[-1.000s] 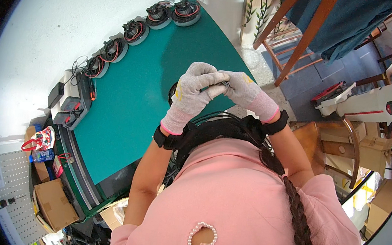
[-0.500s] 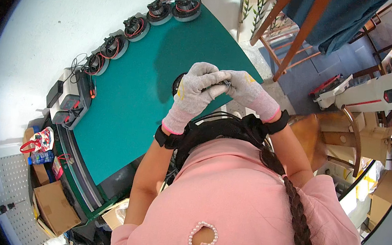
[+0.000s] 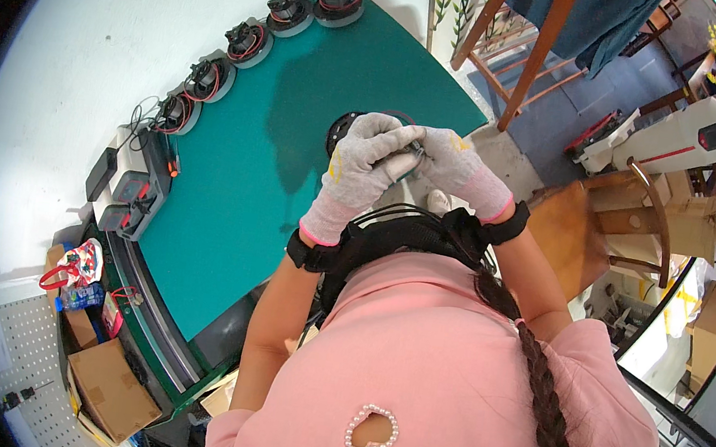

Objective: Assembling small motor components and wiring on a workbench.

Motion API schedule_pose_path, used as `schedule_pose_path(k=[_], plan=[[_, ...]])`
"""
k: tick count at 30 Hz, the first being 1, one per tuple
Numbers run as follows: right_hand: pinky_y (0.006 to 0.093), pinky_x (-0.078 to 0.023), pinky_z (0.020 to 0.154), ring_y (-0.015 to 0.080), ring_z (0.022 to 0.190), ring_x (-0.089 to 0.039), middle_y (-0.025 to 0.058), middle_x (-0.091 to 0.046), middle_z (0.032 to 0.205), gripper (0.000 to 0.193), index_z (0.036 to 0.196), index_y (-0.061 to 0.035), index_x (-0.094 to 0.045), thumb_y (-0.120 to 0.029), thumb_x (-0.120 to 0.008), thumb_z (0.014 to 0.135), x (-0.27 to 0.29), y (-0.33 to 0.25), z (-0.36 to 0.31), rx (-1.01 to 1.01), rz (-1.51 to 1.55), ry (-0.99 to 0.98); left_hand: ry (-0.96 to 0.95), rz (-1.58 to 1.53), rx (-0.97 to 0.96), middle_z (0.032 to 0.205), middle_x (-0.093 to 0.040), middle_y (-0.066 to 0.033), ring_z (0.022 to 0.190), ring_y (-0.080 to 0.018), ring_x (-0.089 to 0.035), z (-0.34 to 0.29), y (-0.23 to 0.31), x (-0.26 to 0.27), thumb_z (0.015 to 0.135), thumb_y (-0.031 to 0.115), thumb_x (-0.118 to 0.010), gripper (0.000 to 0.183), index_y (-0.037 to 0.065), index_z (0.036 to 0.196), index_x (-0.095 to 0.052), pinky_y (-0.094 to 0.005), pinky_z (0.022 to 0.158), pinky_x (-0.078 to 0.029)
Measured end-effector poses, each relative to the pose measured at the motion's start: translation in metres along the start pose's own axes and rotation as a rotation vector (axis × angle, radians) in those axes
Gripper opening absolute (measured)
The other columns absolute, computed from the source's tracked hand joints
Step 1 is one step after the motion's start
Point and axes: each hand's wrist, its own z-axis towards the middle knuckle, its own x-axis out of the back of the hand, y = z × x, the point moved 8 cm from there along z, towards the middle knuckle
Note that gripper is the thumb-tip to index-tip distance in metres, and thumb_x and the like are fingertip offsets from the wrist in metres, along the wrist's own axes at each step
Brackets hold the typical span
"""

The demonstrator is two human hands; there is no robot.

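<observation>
Both hands wear grey knit gloves with pink cuffs and meet over the near right edge of the green work mat (image 3: 228, 179). Between their fingertips is a small dark metallic piece (image 3: 416, 148), mostly hidden, its kind too small to make out. My left hand (image 3: 360, 165) is closed, thumb and fingers pinched at the piece. Closed on its other side is my right hand (image 3: 454, 164). Just behind my left hand, a black round part (image 3: 341, 128) rests on the mat, partly covered by the glove.
Several black round units with red wires, one of them a motor-like unit (image 3: 340, 2), line the mat's far left edge by the wall. Grey-and-black boxes (image 3: 130, 180) stand at the left corner. A cardboard box (image 3: 113, 388) sits lower left; a wooden chair (image 3: 567, 247) stands at right.
My fingers have shifted a little around the small piece, and slightly more of it shows. More of the black round part is visible behind my left hand. The whole view has shifted slightly.
</observation>
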Motion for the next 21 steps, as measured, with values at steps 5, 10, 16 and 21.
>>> schedule_pose_path(k=[5, 10, 16, 21], plan=[[0.0418, -0.047, 0.067, 0.0375, 0.083, -0.058, 0.0198, -0.061, 0.084, 0.023, 0.099, -0.002, -0.056, -0.012, -0.056, 0.078, -0.013, -0.01, -0.011, -0.024, -0.035, -0.003, 0.022, -0.005, 0.012, 0.084, -0.056, -0.0069, 0.081, -0.0199, -0.054, -0.018, 0.001, 0.004, 0.067, 0.007, -0.07, 0.033, 0.005, 0.1, -0.065, -0.0289, 0.07, -0.045], [0.0417, -0.047, 0.065, 0.0376, 0.08, -0.059, 0.0205, -0.061, 0.08, 0.023, 0.098, -0.0014, -0.056, -0.012, -0.056, 0.077, -0.023, -0.021, -0.012, -0.034, -0.011, -0.015, 0.057, -0.084, 0.094, 0.084, -0.057, -0.0075, 0.078, -0.0195, -0.056, -0.03, -0.009, 0.01, 0.069, 0.007, -0.068, 0.028, 0.004, 0.097, -0.065, -0.0297, 0.068, -0.045], [0.0383, -0.047, 0.067, 0.0354, 0.079, -0.06, 0.0182, -0.062, 0.083, 0.026, 0.103, -0.0025, -0.055, -0.014, -0.055, 0.08, -0.035, -0.019, -0.01, -0.054, 0.065, -0.103, 0.015, -0.014, 0.071, 0.091, -0.054, -0.0065, 0.083, -0.0174, -0.056, -0.03, 0.0, 0.017, 0.073, 0.007, -0.067, 0.026, 0.004, 0.098, -0.065, -0.0282, 0.069, -0.048], [0.0354, -0.047, 0.071, 0.0282, 0.081, -0.061, 0.0137, -0.063, 0.087, 0.027, 0.105, -0.0031, -0.054, -0.023, -0.054, 0.086, -0.028, -0.013, -0.009, 0.003, 0.31, 0.102, 0.023, 0.194, -0.153, 0.095, -0.056, -0.007, 0.092, -0.0212, -0.053, -0.021, 0.005, 0.013, 0.073, 0.01, -0.066, 0.024, 0.007, 0.097, -0.066, -0.0313, 0.08, -0.044]])
